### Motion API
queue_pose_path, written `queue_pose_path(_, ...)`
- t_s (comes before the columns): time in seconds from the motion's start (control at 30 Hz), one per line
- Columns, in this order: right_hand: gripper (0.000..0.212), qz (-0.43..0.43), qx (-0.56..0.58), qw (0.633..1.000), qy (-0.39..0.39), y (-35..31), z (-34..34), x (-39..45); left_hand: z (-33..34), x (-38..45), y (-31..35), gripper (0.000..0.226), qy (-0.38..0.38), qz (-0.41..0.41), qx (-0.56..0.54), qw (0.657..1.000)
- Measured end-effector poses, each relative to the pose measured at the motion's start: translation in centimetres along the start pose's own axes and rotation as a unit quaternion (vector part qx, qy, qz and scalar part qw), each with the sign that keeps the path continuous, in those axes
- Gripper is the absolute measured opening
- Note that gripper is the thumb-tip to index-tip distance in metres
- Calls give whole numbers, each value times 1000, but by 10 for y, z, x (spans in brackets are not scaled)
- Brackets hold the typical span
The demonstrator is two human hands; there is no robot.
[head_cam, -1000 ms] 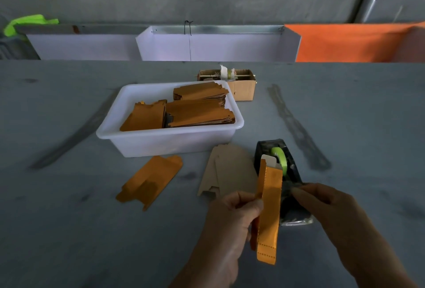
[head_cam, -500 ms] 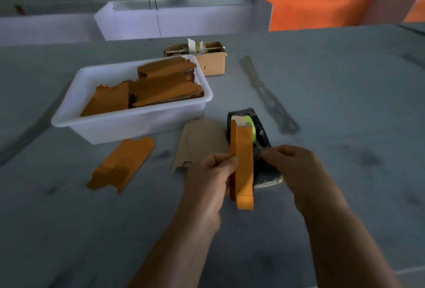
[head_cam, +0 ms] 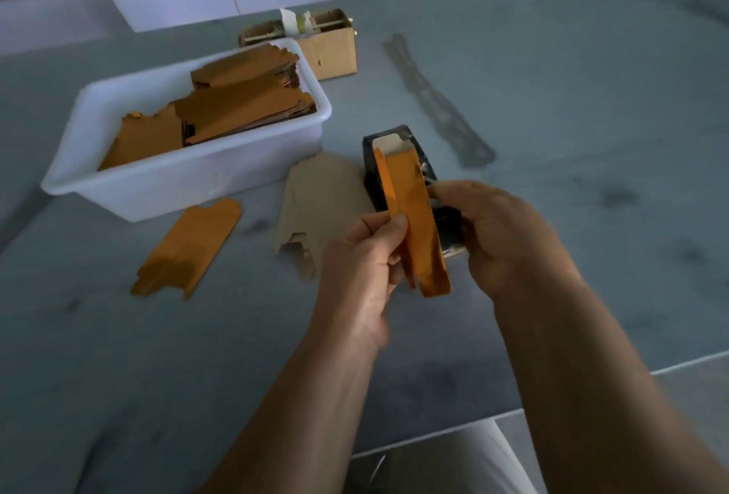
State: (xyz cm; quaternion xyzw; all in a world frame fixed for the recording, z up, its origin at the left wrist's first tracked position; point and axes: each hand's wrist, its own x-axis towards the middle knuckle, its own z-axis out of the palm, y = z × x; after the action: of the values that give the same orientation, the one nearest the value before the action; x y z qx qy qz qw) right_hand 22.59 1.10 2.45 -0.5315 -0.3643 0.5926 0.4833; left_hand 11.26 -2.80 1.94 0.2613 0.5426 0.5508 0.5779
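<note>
Orange carton (head_cam: 414,217) | pinched in left fingers (head_cam: 388,227) | right fingers (head_cam: 447,190) at edge

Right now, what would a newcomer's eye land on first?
The bright orange folded carton stands out at centre, pinched by the left hand, with the right hand close at its right edge over a black tape dispenser. Behind left, a white tub holds stacked orange blanks; a loose blank lies on the grey table before it.
</note>
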Motion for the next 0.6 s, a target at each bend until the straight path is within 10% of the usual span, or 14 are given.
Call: queue_pose_path(0.6, 17, -194, -240, 941, 136, 44, 1, -21, -11, -3, 7, 23, -2, 41, 2, 999)
